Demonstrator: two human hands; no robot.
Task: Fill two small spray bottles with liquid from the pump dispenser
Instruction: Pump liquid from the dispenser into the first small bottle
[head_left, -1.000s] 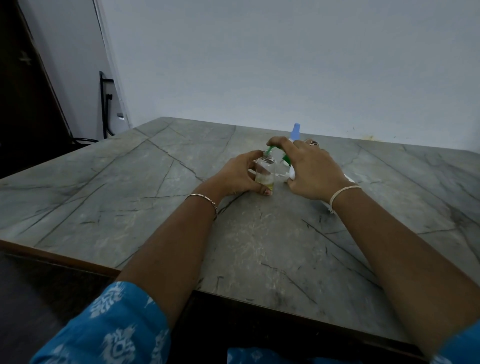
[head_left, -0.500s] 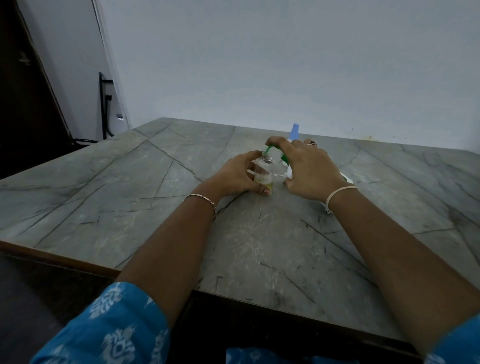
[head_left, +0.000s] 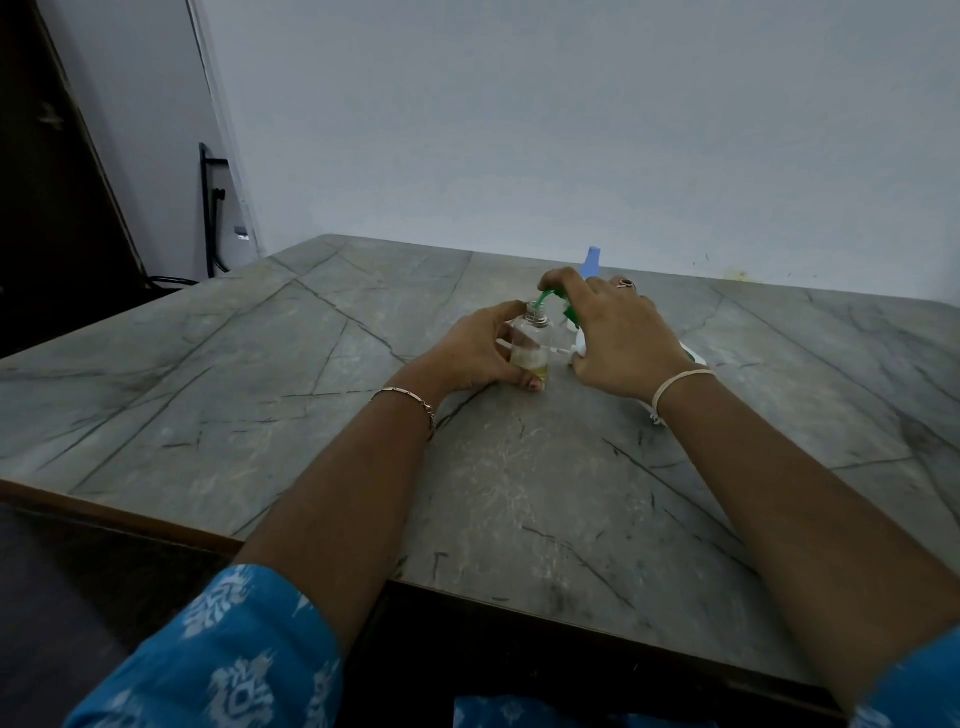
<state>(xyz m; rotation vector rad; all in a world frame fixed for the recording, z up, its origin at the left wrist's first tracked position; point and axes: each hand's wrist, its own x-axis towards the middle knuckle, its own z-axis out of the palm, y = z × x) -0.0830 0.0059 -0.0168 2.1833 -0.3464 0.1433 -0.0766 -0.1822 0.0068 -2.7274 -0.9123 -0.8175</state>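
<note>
Yellowish liquid barely covers the small clear plastic spray bottle (head_left: 530, 345) my left hand (head_left: 480, 351) grips; my right hand (head_left: 618, 338) presses the green-spouted pump dispenser (head_left: 569, 312).

Your left sleeve (head_left: 218, 654) is blue with a white motif print; a thin metal bracelet (head_left: 410, 400) circles that wrist, a pale cord (head_left: 675, 382) the other, plus a ring (head_left: 625, 283).
</note>
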